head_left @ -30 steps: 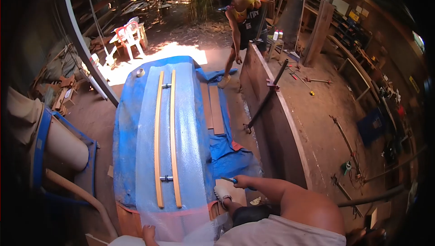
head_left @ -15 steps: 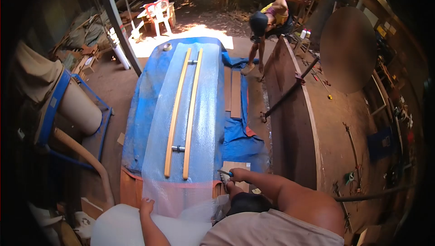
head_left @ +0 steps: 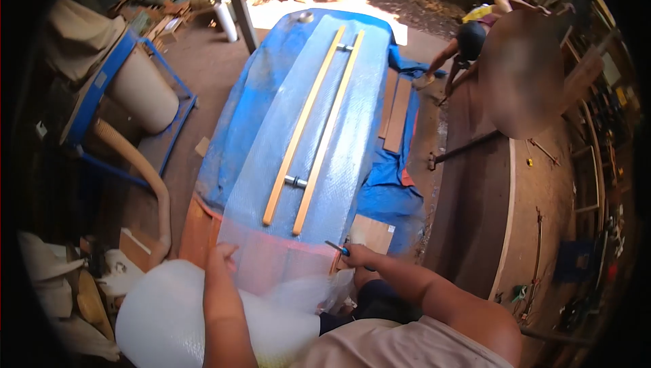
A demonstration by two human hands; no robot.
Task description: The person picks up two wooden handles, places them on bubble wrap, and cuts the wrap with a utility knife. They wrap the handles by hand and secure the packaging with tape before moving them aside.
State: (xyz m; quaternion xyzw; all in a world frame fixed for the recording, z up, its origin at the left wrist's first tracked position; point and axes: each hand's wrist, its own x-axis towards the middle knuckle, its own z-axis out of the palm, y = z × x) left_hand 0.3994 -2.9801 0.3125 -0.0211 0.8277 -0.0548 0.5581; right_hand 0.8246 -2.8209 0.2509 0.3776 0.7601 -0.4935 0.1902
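Observation:
My right hand is wrapped round a blue-handled knife, its thin dark blade pointing left over the near right edge of the bubble wrap. At the near left edge of the sheet, my left hand has its fingers partly apart, holding nothing visible. The bubble wrap runs lengthwise over a blue tarp. Two long wooden bars, joined by metal fittings, lie on it. A thick bubble wrap roll sits directly before me, partly behind my left forearm.
At the right, a co-worker bends near a long dark panel with a clamp bar. Wooden planks lie right of the tarp. A blue-framed machine with a hose stands left. A tape roll rests at the far end.
The view has swung left and down, so the bars and sheet appear further right and tilted. My left hand has risen slightly from the sheet's edge. The knife stays in my right hand.

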